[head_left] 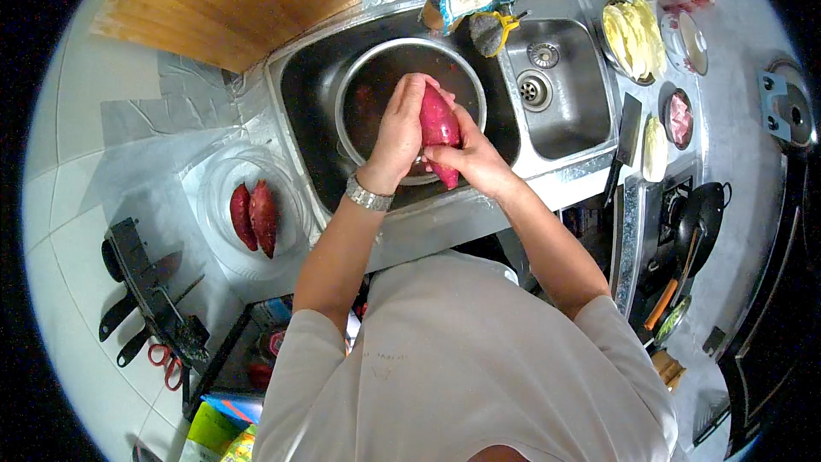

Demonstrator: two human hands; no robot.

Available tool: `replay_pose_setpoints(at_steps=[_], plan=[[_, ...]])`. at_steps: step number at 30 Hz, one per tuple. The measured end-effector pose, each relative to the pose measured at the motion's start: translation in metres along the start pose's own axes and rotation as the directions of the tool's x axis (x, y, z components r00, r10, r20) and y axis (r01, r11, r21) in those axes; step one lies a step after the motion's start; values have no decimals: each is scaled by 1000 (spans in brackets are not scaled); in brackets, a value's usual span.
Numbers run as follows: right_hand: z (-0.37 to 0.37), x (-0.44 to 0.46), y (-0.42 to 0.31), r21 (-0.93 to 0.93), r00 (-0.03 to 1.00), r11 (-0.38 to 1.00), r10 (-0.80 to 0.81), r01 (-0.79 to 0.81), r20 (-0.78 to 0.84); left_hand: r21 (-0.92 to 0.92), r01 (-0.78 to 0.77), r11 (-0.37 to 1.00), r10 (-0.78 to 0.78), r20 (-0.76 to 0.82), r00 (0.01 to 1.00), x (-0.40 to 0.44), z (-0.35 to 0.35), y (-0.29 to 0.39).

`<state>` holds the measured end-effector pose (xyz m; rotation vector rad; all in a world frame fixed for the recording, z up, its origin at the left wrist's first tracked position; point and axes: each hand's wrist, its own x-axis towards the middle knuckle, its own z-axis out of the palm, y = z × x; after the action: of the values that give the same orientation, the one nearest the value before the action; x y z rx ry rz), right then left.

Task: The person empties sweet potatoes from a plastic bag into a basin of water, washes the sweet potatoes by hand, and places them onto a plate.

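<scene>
A bright red-purple sweet potato (440,124) is held between both hands above a round metal basin (351,77), which sits in the large sink bowl. My left hand (402,128), with a metal watch at the wrist, presses along its left side. My right hand (475,152) wraps its lower right side, thumb across the front. The basin holds dark-looking water. Two more sweet potatoes (262,217) lie side by side on a clear round plate (295,244) left of the sink.
A wooden board (231,0) stands at the back left. Knives and red scissors (167,364) hang at the lower left. Right of the small sink bowl (564,111) are a cleaver (630,128), cabbage leaves (633,34), a meat bowl (680,118) and a black wok (705,227).
</scene>
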<state>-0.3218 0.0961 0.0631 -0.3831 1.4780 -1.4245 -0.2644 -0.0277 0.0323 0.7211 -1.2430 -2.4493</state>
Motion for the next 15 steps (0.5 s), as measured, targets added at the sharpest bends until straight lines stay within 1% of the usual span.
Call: replay_pose_setpoints(at_steps=[2,4,5,7,8,9,11,12,13,15], plan=[[3,4,4,30,1000,1000,4,-4,3,-1,-9,1000,9,-1,1000,-1,1,-5],[9,13,12,66,989,998,25,-15,-147,9,-62,998,63,-134,989,-6,8,-11],[8,21,20,68,988,998,20,-10,-154,11,-61,998,62,-126,990,-5,9,-17],[8,33,36,-238,924,966,-177,97,-339,129,-147,981,179,-290,940,-8,10,-34],[12,35,34,-308,903,951,-152,23,-402,145,-88,985,133,-332,934,-19,23,-24],[10,36,36,-306,901,952,-151,21,-407,278,-75,958,155,-279,948,-24,22,-32],[5,45,38,-304,878,948,-221,91,-424,350,-113,930,206,-241,948,-38,31,-48],[2,49,39,-297,875,955,-147,4,-461,155,28,988,11,-244,970,-51,31,-56],[-1,50,46,-293,874,956,-145,3,-463,157,32,987,8,-243,970,-51,27,-63],[-1,50,58,-427,843,897,-314,113,-437,-69,87,994,-98,-168,981,-49,14,-70]])
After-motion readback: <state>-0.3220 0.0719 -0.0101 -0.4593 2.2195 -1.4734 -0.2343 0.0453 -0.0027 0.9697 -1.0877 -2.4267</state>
